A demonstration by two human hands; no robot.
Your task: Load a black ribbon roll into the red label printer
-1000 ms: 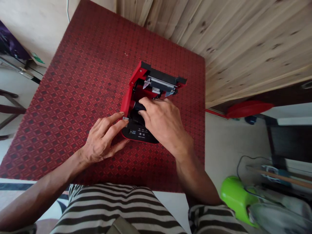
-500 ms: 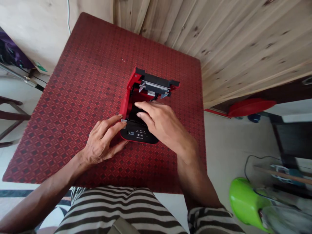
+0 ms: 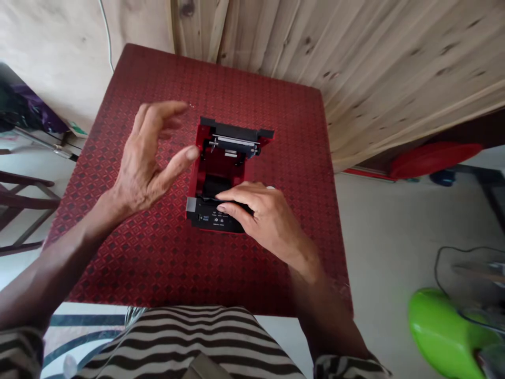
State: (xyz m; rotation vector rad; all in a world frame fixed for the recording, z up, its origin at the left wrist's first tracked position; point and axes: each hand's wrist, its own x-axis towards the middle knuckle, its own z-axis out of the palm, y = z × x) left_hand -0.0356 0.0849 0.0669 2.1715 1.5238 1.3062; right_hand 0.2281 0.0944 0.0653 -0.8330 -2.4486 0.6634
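On the table stands a small red and black label printer (image 3: 215,217) with its lid (image 3: 235,138) raised. A roller with metal parts shows under the lid, and the inner bay is red with a dark part in it. Small white markings and a grey square are on the black front panel. My right hand (image 3: 264,213) grips the panel's right side, thumb and forefinger close together over its edge; the other fingers are partly hidden. My left hand (image 3: 144,158) hovers to the left of the printer, fingers spread and slightly blurred, holding nothing.
A red patterned cloth (image 3: 130,263) covers the table. Wooden planks (image 3: 276,37) line the wall behind it. A dark wooden chair (image 3: 23,210) stands at the left, and a bright green plastic piece (image 3: 437,326) is on the floor at the lower right.
My left hand has let go of the printer's left side and risen up and left, opening. My right hand has moved from over the bay back onto the front panel.
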